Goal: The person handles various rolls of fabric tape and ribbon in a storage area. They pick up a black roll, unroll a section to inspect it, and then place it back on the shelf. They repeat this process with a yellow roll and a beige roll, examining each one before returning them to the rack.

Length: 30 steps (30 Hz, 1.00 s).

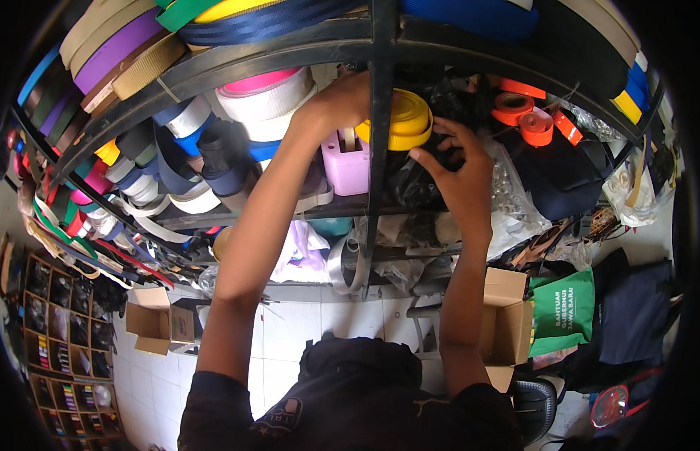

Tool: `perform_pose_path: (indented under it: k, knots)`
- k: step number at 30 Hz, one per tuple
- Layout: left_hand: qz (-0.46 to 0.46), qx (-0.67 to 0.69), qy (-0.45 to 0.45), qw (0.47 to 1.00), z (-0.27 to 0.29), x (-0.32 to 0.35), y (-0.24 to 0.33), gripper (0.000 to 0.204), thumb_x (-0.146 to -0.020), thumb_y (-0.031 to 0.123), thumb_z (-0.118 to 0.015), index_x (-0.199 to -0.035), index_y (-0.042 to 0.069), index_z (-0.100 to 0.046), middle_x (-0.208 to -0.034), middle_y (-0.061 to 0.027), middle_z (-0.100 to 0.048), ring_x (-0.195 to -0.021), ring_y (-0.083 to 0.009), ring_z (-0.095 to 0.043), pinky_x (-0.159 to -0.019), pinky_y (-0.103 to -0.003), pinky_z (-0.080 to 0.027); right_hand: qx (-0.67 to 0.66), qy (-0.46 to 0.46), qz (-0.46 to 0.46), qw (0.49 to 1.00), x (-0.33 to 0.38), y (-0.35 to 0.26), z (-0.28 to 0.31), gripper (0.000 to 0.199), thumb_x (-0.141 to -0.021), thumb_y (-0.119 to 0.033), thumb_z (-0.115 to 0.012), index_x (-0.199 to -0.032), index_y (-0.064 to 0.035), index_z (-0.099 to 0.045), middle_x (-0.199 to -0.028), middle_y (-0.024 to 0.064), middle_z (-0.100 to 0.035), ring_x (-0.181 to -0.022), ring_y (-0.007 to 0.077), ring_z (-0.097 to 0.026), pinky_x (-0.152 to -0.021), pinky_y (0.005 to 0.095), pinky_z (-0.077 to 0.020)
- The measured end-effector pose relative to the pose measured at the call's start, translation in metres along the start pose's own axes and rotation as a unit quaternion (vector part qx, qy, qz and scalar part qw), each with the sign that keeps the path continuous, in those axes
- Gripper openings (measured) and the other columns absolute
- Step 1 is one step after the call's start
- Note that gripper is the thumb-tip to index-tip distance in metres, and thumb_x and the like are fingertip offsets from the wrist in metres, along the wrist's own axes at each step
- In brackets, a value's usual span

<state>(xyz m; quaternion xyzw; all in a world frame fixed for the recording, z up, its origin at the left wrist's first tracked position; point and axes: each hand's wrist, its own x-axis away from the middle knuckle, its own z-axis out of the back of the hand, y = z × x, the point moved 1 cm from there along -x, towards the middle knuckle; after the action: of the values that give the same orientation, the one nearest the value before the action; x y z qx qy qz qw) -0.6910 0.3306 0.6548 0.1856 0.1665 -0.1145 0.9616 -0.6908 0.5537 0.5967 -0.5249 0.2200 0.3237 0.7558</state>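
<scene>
- Head view, the thing: in the upper middle of the frame we see a yellow roll of woven webbing strap (401, 120) on the dark metal shelf rack (275, 49), partly behind the rack's black upright post (378, 150). It lies just right of a lilac plastic box (345, 164) and above crumpled black plastic bags (410, 180).
- Head view, handling: we judge the roll light to middling in weight, firm as a wound coil but soft at its edges, with a rough weave that should not slip. Its loose outer turns could unwind, so we would take it across the flat faces or around the rim, keeping the tail end pressed down.
- Head view, left hand (342, 101): it reaches up left of the post, at the roll's left side. Its fingers are hidden behind the post, so we cannot tell how far they are spread or whether they grip.
- Head view, right hand (459, 161): fingers spread and curled, fingertips (440, 124) touching the roll's right edge and the black bags beneath; it encloses nothing.
- Head view, nearby: orange tape rolls (524, 116) sit to the upper right.
</scene>
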Motion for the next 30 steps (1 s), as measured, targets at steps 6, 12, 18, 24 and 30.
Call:
perform_pose_path:
  k: [6, 12, 18, 24, 30]
  knots:
    - [0.001, 0.004, -0.037, 0.999, -0.003, -0.028, -0.022, 0.034, -0.094, 0.031, -0.063, -0.117, 0.006, -0.068, -0.117, -0.0161, -0.066, -0.108, -0.0287, -0.063, -0.093, -0.038, -0.048, 0.067, 0.003, -0.041, 0.997, -0.003, 0.005, -0.007, 0.034, -0.083, -0.014, -0.073, -0.116, -0.0082, -0.068, -0.082, 0.0115, -0.062, -0.077, 0.0273, -0.061, -0.072, 0.0397, -0.0465]
    - [-0.011, 0.023, -0.025, 0.999, 0.005, -0.022, -0.008, 0.03, -0.085, 0.016, -0.066, -0.11, 0.0, -0.067, -0.106, -0.0214, -0.069, -0.101, -0.0332, -0.066, -0.088, -0.038, -0.051, 0.126, -0.019, -0.016, 0.992, -0.013, 0.004, -0.015, 0.038, -0.086, -0.012, -0.066, -0.124, -0.0089, -0.065, -0.082, 0.0134, -0.062, -0.08, 0.0295, -0.061, -0.075, 0.0406, -0.047]
    - [0.01, -0.009, -0.005, 1.0, 0.014, -0.008, 0.003, 0.025, -0.087, 0.013, -0.063, -0.108, 0.001, -0.07, -0.108, -0.019, -0.069, -0.102, -0.0328, -0.067, -0.09, -0.039, -0.051, 0.066, -0.039, 0.022, 0.997, -0.019, 0.014, -0.019, 0.053, -0.085, -0.025, -0.07, -0.132, -0.0043, -0.058, -0.093, 0.0178, -0.064, -0.087, 0.0321, -0.063, -0.081, 0.0422, -0.0472]
    - [-0.032, 0.111, 0.197, 0.974, 0.015, 0.038, -0.003, 0.024, -0.093, 0.007, -0.056, -0.113, 0.003, -0.067, -0.109, -0.0196, -0.068, -0.101, -0.0365, -0.065, -0.091, -0.04, -0.05, 0.105, -0.011, 0.025, 0.994, -0.008, -0.009, -0.021, 0.065, -0.08, -0.038, -0.077, -0.13, -0.0013, -0.058, -0.109, 0.0151, -0.063, -0.087, 0.0273, -0.055, -0.081, 0.039, -0.0448]
    - [0.02, 0.266, 0.492, 0.828, -0.043, 0.158, 0.046, 0.018, -0.092, -0.004, -0.058, -0.108, -0.002, -0.065, -0.1, -0.0145, -0.069, -0.086, -0.0159, -0.065, -0.08, -0.027, -0.051, -0.009, 0.134, 0.048, 0.99, 0.023, -0.018, -0.022, 0.039, -0.081, -0.013, -0.078, -0.116, -0.0008, -0.066, -0.089, 0.003, -0.058, -0.075, 0.0112, -0.046, -0.067, 0.0248, -0.0388]
